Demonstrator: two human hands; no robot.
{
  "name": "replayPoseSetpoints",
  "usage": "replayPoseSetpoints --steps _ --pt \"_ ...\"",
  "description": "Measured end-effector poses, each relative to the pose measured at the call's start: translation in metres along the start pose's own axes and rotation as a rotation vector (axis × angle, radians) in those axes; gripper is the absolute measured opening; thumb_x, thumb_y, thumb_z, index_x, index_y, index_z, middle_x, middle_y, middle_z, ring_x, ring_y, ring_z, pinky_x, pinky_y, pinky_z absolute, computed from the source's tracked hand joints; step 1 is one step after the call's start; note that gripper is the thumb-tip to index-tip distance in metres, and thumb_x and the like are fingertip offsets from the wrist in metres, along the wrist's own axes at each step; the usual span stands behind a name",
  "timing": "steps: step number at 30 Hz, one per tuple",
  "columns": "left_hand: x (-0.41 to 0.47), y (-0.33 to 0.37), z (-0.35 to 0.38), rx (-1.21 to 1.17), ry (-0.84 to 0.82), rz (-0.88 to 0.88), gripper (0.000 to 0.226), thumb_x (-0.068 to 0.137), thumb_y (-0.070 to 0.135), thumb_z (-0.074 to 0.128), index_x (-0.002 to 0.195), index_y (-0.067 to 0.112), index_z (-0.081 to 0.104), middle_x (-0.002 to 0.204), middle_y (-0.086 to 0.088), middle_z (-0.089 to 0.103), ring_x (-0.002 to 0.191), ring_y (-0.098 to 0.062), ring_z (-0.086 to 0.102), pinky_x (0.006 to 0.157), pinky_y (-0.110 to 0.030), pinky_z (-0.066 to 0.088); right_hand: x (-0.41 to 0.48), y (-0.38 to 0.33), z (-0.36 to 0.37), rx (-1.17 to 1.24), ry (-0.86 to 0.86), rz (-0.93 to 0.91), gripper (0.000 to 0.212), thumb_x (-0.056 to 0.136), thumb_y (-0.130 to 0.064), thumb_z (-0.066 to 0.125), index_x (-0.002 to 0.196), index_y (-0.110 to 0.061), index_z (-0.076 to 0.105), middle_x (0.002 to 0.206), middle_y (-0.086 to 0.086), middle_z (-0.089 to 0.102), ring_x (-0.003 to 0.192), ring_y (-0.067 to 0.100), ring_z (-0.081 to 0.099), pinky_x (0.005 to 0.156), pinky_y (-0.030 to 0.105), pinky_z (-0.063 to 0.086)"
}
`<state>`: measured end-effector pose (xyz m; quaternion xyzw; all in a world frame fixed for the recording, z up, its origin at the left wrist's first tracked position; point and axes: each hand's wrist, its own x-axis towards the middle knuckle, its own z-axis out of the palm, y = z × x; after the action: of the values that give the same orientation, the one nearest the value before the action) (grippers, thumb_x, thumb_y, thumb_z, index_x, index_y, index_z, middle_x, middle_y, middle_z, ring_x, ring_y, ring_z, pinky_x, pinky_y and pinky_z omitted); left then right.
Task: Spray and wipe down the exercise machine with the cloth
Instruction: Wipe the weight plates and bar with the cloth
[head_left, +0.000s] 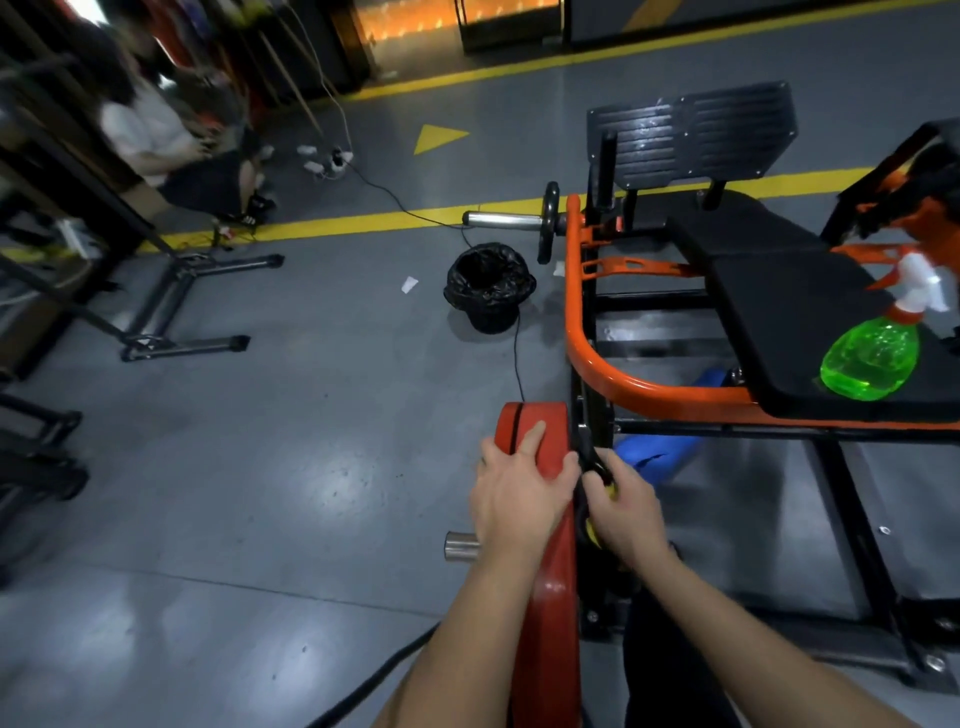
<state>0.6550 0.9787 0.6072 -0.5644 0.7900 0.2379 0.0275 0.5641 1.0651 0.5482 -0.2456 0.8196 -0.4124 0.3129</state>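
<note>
The exercise machine (587, 332) has an orange frame and a black padded bench (779, 291). A green spray bottle (870, 358) with a white and orange trigger stands on the bench at the right. My left hand (514, 488) lies over the rim of the red weight plates (524, 421) on the machine's near sleeve, fingers fairly straight. Just to its right, my right hand (623, 514) grips a small black and yellow object (597, 467) between the plates and the black upright. My fingers hide most of that object, so I cannot tell if it is the cloth.
A bin lined with a black bag (488, 286) stands on the grey floor left of the machine, with a cable running past it. A blue object (665, 452) lies under the bench. A person (171, 140) sits at the far left beside black equipment legs (176, 306).
</note>
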Motion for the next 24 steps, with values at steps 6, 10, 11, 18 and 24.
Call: replayPoseSetpoints --steps 6,10,11,18,24 --pt "-0.007 -0.008 -0.007 -0.046 0.000 0.014 0.065 0.083 0.075 0.056 0.141 0.051 0.043 0.126 -0.002 0.040 0.120 -0.030 0.053 0.096 -0.041 0.050 0.048 -0.009 0.008 0.011 -0.052 0.137 0.040 0.098 -0.037 0.042 0.133 -0.026 0.057 0.132 0.010 0.064 0.121 0.034 0.057 0.099 0.045 0.042" --pt "-0.007 -0.006 -0.015 -0.048 -0.035 -0.001 0.065 0.080 0.074 0.061 0.138 0.050 0.046 0.122 -0.001 0.039 0.115 -0.032 0.058 0.097 -0.040 0.050 0.021 -0.011 0.005 0.001 -0.047 0.106 0.045 0.097 -0.039 0.046 0.137 -0.023 0.058 0.132 0.011 0.063 0.126 0.035 0.055 0.102 0.044 0.041" --pt "-0.008 -0.005 -0.017 -0.051 -0.048 -0.008 0.065 0.079 0.073 0.062 0.137 0.050 0.047 0.120 0.000 0.038 0.114 -0.032 0.059 0.097 -0.041 0.051 0.013 -0.009 0.004 0.005 -0.043 0.092 0.042 0.100 -0.032 0.050 0.139 -0.019 0.057 0.135 0.013 0.062 0.129 0.034 0.053 0.104 0.042 0.040" --pt "-0.001 0.008 -0.025 0.029 -0.268 -0.097 0.080 0.084 0.064 0.065 0.148 0.040 0.025 0.135 -0.009 0.032 0.116 -0.036 0.058 0.099 -0.045 0.050 -0.006 0.005 0.016 -0.098 0.075 -0.019 0.043 0.098 -0.026 0.051 0.140 -0.020 0.056 0.127 0.010 0.060 0.118 0.035 0.058 0.093 0.042 0.044" --pt "0.046 0.059 -0.043 0.025 -0.074 -0.257 0.106 0.091 0.063 0.060 0.163 0.026 -0.010 0.167 -0.024 0.014 0.155 -0.044 0.010 0.124 -0.058 0.014 -0.014 0.009 0.025 -0.165 0.182 -0.122 0.062 0.082 -0.042 0.035 0.131 -0.017 0.063 0.109 0.011 0.059 0.096 0.040 0.062 0.075 0.046 0.052"
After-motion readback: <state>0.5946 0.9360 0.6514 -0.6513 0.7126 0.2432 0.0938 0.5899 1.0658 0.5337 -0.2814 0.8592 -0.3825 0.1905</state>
